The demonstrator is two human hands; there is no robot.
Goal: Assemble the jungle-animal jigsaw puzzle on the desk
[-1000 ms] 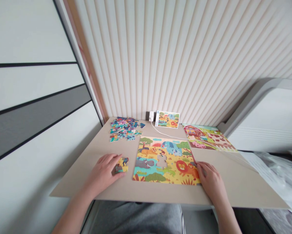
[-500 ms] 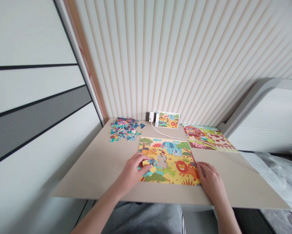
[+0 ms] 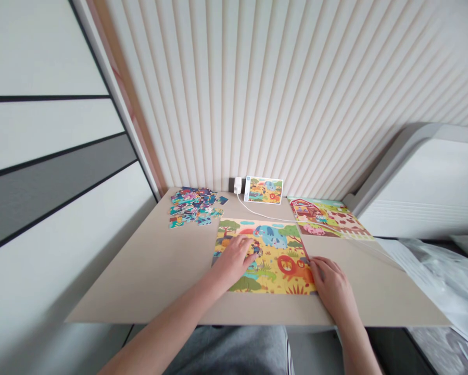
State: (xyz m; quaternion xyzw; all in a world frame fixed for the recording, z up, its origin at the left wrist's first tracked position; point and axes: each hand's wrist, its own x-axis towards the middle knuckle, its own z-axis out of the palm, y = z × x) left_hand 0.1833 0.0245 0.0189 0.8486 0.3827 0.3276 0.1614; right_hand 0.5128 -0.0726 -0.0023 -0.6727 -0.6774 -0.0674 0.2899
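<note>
A jigsaw puzzle (image 3: 273, 265) with safari animals lies flat on the table, showing elephants, lions and a crocodile. My left hand (image 3: 234, 260) reaches over its middle, thumb and fingers closed round a puzzle piece (image 3: 256, 250). That piece is at the spot of the gap; whether it lies fully flat there I cannot tell. The hand hides part of the puzzle's left side. Against the puzzle's right edge rests my right hand (image 3: 332, 281), its fingers stretched out and holding nothing.
Loose dark-coloured puzzle pieces (image 3: 194, 205) are heaped at the back left. A picture card (image 3: 264, 190) leans on the wall beside a white charger (image 3: 237, 185), whose cable (image 3: 265, 215) runs rightward over a farm puzzle (image 3: 323, 219). Clear plastic (image 3: 440, 276) lies right of the table.
My left hand has moved right with the puzzle piece, from the puzzle's left part to the gap in its middle. My right hand stays at the edge. The view has shifted slightly.
</note>
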